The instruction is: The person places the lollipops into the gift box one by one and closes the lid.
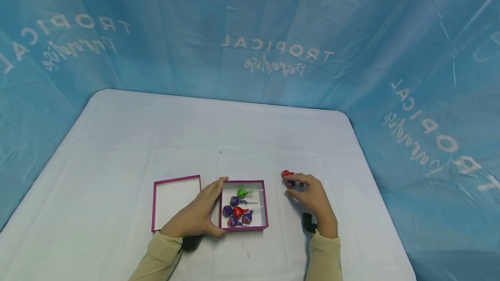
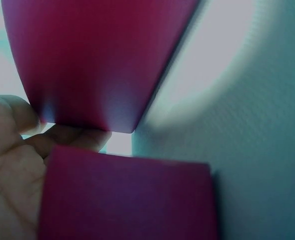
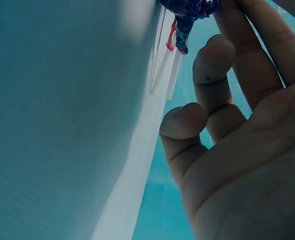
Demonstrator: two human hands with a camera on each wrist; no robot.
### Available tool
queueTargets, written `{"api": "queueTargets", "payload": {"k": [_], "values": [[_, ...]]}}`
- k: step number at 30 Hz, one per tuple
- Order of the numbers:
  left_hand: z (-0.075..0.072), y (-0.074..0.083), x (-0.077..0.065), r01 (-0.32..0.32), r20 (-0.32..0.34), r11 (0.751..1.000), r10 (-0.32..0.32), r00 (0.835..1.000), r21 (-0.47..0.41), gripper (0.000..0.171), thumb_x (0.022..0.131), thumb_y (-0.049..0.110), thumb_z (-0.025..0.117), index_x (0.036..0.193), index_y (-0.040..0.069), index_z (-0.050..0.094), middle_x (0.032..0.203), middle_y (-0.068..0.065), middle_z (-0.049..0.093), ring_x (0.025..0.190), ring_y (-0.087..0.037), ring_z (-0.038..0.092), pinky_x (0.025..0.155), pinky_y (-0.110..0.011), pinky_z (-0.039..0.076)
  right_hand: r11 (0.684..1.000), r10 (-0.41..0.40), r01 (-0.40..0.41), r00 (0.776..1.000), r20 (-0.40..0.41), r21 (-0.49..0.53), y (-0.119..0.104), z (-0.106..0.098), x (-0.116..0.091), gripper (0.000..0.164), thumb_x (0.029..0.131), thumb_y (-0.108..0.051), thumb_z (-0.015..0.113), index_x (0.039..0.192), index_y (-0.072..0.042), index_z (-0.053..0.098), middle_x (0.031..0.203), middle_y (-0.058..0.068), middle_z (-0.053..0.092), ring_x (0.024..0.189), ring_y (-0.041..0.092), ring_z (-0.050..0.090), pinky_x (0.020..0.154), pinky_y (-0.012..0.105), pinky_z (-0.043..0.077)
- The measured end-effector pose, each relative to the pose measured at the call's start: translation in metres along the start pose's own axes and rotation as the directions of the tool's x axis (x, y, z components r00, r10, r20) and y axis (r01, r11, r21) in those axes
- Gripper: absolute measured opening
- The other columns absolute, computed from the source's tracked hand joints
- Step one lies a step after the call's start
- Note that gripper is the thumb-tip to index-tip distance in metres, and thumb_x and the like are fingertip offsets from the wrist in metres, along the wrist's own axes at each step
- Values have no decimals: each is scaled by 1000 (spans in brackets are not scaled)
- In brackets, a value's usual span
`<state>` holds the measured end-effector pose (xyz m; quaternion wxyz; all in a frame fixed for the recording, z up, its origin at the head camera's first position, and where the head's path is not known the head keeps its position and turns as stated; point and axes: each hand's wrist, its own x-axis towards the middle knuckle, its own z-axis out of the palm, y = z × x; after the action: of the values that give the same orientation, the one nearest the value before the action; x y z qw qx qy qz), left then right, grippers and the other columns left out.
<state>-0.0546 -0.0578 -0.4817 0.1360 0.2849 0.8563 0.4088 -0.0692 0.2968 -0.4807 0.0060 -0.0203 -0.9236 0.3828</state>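
My left hand holds the left side of an open magenta-edged box, with fingers at the far corner and thumb at the near one. Inside lie several wrapped lollipops: a green one, a red one and purple ones. To the box's right, my right hand has thumb and index finger on either side of a purple lollipop; whether they touch it I cannot tell. Beside it is a red lollipop. The right wrist view shows the purple wrapper and white sticks.
A shallow magenta-edged lid or tray lies left of the box, partly behind my left hand. Everything rests on a white-covered table. Blue printed sheeting hangs behind and at the sides.
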Motion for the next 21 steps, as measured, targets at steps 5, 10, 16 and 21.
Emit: {"api": "queueTargets", "payload": {"k": [5,10,16,21], "values": [[0,0,0,-3,-1,1000,3,1000,-2,136,58,37,94,161,5,12,163,-17,23,150,-36,25,118,-55,29,1000,11,-11,1000,-4,-2,4,-1,0,42,74,-6,87,113,-20,78,107,-1,74,90,21,55,78,35,49],[1,0,0,-1,-3,1000,2,1000,4,137,58,38,94,161,5,12,164,-16,22,150,-35,24,119,-54,28,1000,17,-17,1000,-16,5,5,-2,0,41,76,-3,84,114,-20,78,111,3,74,94,23,57,81,37,50],[1,0,0,-4,-8,1000,4,1000,10,136,58,38,94,161,5,12,163,-17,23,150,-36,25,119,-54,29,1000,28,-28,999,-22,5,7,-3,-1,36,80,-5,82,112,-19,78,115,5,73,96,21,58,84,35,51],[1,0,0,4,-1,1000,-4,1000,8,135,59,39,94,161,5,12,163,-16,23,150,-36,25,118,-56,29,998,66,-66,998,-22,-8,9,-3,-1,33,80,-10,84,111,-19,78,104,4,72,84,20,53,71,28,46]]}}
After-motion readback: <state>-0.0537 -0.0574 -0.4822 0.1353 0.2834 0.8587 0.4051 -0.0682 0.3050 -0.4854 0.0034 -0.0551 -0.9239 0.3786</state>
